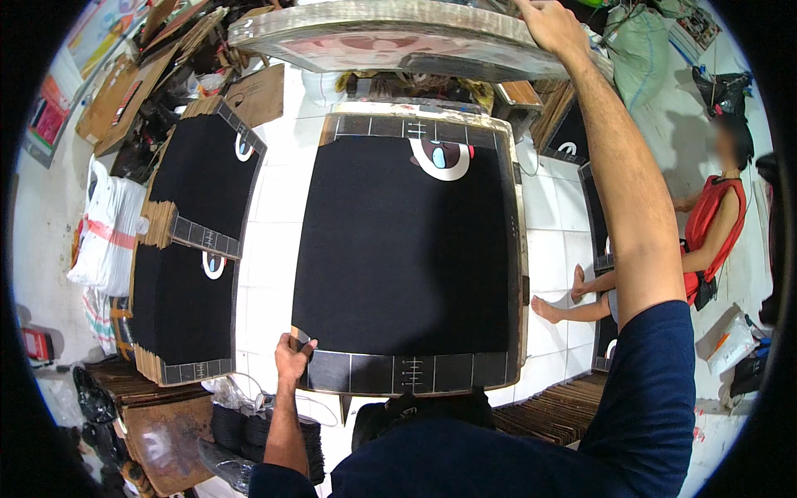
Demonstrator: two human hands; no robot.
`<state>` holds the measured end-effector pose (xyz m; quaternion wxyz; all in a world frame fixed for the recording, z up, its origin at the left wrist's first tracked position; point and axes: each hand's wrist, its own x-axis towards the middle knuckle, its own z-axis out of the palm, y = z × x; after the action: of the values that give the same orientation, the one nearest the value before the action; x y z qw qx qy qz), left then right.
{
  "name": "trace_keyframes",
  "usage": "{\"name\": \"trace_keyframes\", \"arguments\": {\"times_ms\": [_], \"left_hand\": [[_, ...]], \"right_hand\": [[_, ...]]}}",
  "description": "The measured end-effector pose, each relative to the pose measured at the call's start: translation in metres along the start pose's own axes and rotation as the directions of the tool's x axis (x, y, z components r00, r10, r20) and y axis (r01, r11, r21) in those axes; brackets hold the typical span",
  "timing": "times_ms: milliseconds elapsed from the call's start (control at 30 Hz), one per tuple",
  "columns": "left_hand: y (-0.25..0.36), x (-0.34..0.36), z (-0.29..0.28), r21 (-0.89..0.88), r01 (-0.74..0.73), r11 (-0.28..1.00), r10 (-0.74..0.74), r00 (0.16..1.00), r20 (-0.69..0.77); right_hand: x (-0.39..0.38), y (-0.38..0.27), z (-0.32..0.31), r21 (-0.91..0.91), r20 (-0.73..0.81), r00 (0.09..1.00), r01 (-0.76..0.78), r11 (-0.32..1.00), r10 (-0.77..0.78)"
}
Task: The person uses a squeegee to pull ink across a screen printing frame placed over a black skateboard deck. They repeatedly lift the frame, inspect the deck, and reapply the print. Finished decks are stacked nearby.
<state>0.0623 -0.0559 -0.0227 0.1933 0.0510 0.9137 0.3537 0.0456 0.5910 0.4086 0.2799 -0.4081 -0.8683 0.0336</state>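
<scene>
A raised rectangular screen frame (pixel 374 46) spans the top of the view, and my right hand (pixel 552 29) grips its upper right end with my arm outstretched. Below it lies a board (pixel 407 373) covered with black fabric (pixel 374 249), printed with a white, blue and red eye shape (pixel 440 162) near the far edge. My left hand (pixel 295 353) holds the near left corner of this board, thumb and fingers closed on it. The shadow of my arm and body darkens the right part of the fabric.
Stacked boards with black fabric and eye prints (pixel 191 299) stand left, others (pixel 564 133) right. A person (pixel 714 232) in red sits at the right, bare feet on tiles. Cardboard (pixel 253 100), white sacks (pixel 108 224), a green sack (pixel 635 58) and upright boards (pixel 548 407) surround the table.
</scene>
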Motion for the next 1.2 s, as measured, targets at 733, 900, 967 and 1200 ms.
{"name": "trace_keyframes", "arguments": {"times_ms": [733, 900, 967, 1200], "left_hand": [[0.053, 0.024, -0.012, 0.245, 0.07, 0.967, -0.076, 0.997, 0.015], [0.057, 0.024, -0.015, 0.225, 0.186, 0.956, -0.204, 0.977, 0.059], [0.053, 0.028, -0.012, 0.25, 0.169, 0.953, -0.183, 0.983, 0.034], [0.011, 0.051, 0.009, 0.24, 0.128, 0.962, -0.16, 0.98, 0.119]], "right_hand": [[0.087, -0.001, 0.005, 0.045, -0.058, 0.992, 0.115, 0.992, -0.113], [0.1, 0.005, 0.009, 0.074, 0.006, 0.996, 0.087, 0.993, -0.088], [0.102, 0.004, 0.011, 0.034, -0.046, 0.992, 0.121, 0.992, -0.119], [0.073, -0.006, -0.004, 0.013, 0.066, 0.997, 0.041, 0.999, -0.042]]}}
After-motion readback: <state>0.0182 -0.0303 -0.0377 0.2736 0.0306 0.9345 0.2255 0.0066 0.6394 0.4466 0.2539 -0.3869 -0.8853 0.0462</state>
